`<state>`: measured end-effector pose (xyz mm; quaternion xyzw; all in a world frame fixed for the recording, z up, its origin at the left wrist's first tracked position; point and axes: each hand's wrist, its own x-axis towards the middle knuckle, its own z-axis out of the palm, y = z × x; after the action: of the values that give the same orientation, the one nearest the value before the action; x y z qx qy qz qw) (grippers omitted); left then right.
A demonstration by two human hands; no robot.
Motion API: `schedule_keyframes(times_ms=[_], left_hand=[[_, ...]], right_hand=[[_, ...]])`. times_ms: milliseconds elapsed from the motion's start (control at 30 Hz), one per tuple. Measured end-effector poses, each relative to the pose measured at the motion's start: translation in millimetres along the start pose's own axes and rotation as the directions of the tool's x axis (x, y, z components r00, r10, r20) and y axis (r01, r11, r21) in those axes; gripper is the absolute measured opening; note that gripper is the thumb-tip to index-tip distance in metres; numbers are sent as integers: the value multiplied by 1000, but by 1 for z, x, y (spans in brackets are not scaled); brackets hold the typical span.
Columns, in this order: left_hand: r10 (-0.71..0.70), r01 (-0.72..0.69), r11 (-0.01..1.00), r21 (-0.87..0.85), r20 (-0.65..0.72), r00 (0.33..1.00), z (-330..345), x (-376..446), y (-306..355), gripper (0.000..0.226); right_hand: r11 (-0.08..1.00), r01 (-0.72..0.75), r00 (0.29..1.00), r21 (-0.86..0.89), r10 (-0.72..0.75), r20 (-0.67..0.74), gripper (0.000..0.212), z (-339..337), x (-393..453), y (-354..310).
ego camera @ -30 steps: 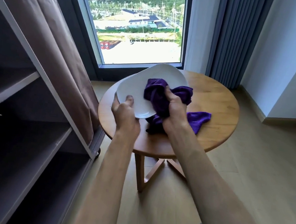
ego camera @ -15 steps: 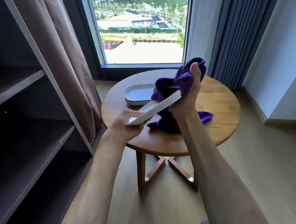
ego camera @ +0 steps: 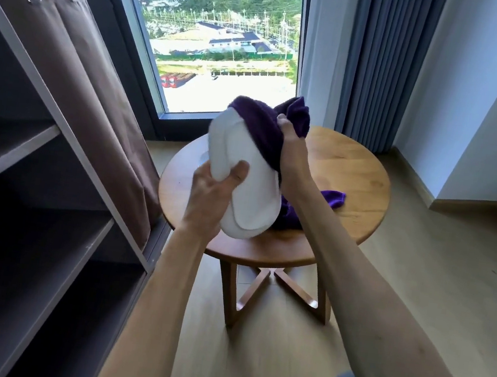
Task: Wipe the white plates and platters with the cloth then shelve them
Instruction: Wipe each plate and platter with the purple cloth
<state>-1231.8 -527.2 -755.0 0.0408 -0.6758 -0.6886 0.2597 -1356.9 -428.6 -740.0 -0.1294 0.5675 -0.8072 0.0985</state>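
A white oval platter (ego camera: pixel 250 188) is held up over the round wooden table (ego camera: pixel 352 183), its underside turned toward me. My left hand (ego camera: pixel 211 196) grips its lower left edge, thumb across the back. My right hand (ego camera: pixel 290 149) grips the purple cloth (ego camera: pixel 264 127) and presses it over the platter's upper right rim. One end of the cloth hangs down to the tabletop. A sliver of another white platter (ego camera: pixel 203 158) shows on the table behind the held one; the rest is hidden.
A dark open shelf unit (ego camera: pixel 31 223) with a brown fabric cover (ego camera: pixel 90 82) pulled back stands at the left. A window and a grey curtain (ego camera: pixel 383 63) lie behind the table. Wooden floor stretches to the right.
The platter has turned from face up, through edge on, to underside toward me. My right hand with the cloth has moved up over its upper rim.
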Motion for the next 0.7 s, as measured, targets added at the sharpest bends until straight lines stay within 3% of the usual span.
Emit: schedule_keyframes(times_ms=[133, 233, 333, 400, 500, 600, 700], left_hand=[[-114, 42, 957, -288, -238, 964, 4, 7, -1, 21], [-245, 73, 875, -478, -308, 919, 2, 18, 3, 42], [-288, 92, 788, -609, -232, 929, 4, 22, 3, 63], [-326, 130, 743, -656, -186, 927, 5, 23, 2, 60], [-366, 194, 716, -670, -125, 922, 10, 26, 4, 47], [-375, 242, 737, -631, -85, 923, 12, 24, 1, 53], [-330, 234, 770, -593, -57, 942, 5, 21, -7, 76]], right_hand=[[979, 106, 990, -175, -88, 106, 14, -8, -7, 20], [968, 106, 986, -228, -72, 152, 20, -8, -23, 40], [962, 103, 990, -254, -75, 116, 32, -4, -39, 47], [969, 88, 991, -231, -62, 121, 40, 1, -48, 48], [912, 301, 947, -280, -251, 203, 26, 10, -65, 54], [863, 386, 909, -325, -295, 295, 22, 16, -79, 58], [879, 385, 892, -281, -276, 358, 25, 18, -76, 54]])
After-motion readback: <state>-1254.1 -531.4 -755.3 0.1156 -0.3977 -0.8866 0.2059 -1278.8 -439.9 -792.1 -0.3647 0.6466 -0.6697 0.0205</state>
